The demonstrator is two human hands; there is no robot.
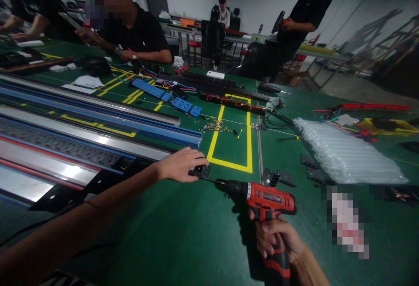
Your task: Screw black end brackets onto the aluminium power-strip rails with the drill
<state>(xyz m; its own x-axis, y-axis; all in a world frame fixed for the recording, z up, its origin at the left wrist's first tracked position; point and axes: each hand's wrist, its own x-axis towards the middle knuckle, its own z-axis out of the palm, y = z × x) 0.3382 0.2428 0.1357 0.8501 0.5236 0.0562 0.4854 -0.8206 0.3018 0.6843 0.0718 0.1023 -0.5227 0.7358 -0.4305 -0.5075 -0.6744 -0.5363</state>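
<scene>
My right hand [278,237] grips the handle of a red and black cordless drill [266,200]. Its bit points left at a small black bracket [200,171] on the green table. My left hand [181,164] is stretched across the table and holds that bracket down with its fingers closed on it. The bracket sits at the end of long metal rails [81,144] that run off to the left.
More black brackets [278,177] lie right of the drill. A sheet of air-cushion wrap [343,153] lies at right. Blue socket strips [153,90], wires and screws [214,125] lie farther back by yellow tape lines. Other people sit and stand around the table's far side.
</scene>
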